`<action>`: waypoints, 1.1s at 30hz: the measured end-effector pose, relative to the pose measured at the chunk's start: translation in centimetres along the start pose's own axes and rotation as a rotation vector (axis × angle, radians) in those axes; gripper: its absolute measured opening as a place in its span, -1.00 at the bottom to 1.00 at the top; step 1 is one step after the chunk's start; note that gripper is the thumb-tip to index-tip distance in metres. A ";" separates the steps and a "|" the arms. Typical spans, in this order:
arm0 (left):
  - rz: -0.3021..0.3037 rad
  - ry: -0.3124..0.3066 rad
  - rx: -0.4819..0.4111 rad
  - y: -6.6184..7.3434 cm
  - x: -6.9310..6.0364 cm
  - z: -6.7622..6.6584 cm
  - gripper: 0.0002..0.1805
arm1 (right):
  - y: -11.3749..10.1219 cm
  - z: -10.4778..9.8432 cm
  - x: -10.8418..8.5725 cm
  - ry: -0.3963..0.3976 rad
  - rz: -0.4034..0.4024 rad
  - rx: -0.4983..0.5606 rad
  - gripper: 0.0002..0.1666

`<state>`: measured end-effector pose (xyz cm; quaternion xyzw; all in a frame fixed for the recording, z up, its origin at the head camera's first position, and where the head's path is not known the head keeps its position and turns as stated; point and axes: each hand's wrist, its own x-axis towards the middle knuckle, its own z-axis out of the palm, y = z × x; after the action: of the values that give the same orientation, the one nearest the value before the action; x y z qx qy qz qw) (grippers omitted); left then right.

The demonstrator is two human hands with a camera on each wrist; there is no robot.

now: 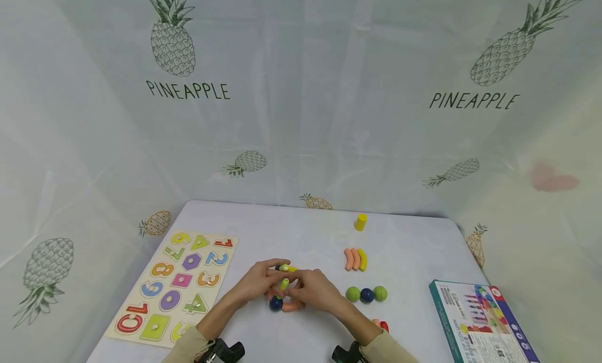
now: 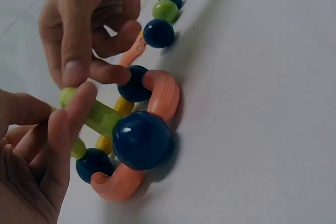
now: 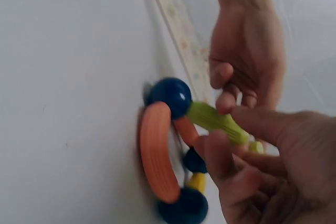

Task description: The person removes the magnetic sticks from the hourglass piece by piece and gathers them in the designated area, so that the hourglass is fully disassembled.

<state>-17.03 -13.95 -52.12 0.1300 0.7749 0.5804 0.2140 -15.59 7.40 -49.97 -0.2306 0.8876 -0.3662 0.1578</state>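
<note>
A frame of blue balls, curved orange sticks and yellow sticks lies on the white table; a blue ball and an orange stick form its near side. From that ball a green stick rises at a slant. My right hand pinches this stick near its upper end between thumb and finger. My left hand is beside it, its curled fingers around green stick ends at the frame's left. A second green stick stands on another blue ball, mostly hidden by the left fingers.
A number and shape board lies left. To the right are two green balls with a blue ball between them, two orange sticks with a yellow one, and a toy box. A yellow cylinder stands at the back.
</note>
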 end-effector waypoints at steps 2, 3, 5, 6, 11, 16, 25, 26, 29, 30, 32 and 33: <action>0.010 0.040 0.020 -0.1 0.0 -0.1 -0.44 | -0.2 0.6 0.5 0.046 0.023 -0.002 -0.56; 0.020 0.059 0.034 -0.1 0.0 -0.2 -0.46 | -0.3 0.8 0.7 0.063 0.027 -0.002 -0.55; 0.046 0.093 0.076 -0.1 0.0 -0.3 -0.51 | -0.4 1.3 1.1 0.090 0.026 -0.004 -0.58; 0.059 0.107 0.099 -0.1 0.0 -0.4 -0.53 | -0.4 1.5 1.3 0.102 0.025 -0.006 -0.60; 0.084 0.226 0.261 0.0 0.2 -0.6 -0.69 | -0.4 1.7 1.5 0.121 0.040 -0.030 -0.74; 0.088 0.290 0.360 -0.4 0.0 -0.9 -0.77 | -0.2 1.2 1.2 0.104 0.078 0.036 -0.73; 0.063 0.229 0.403 -0.6 -0.2 -1.2 -0.76 | 0.9 -0.4 1.3 0.201 0.084 -0.047 -0.73; 0.058 0.212 0.407 -0.6 -0.3 -1.1 -0.74 | 1.1 -0.5 1.3 0.212 0.086 -0.063 -0.71; 0.039 0.150 0.389 -0.7 -0.4 -1.0 -0.69 | 1.4 -0.9 1.4 0.225 0.085 -0.078 -0.68; 0.037 0.130 0.375 -0.7 -0.5 -1.0 -0.68 | 1.5 -1.0 1.4 0.224 0.080 -0.081 -0.68; 0.041 0.096 0.350 -0.7 -0.5 -0.9 -0.69 | 1.6 -1.1 1.4 0.222 0.063 -0.090 -0.68; 0.046 0.080 0.340 -0.7 -0.4 -0.8 -0.70 | 1.6 -1.1 1.4 0.220 0.052 -0.095 -0.67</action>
<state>-17.01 -15.07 -52.54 0.1586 0.8666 0.4505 0.1447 -17.77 8.27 -50.54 -0.1730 0.9216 -0.3426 0.0576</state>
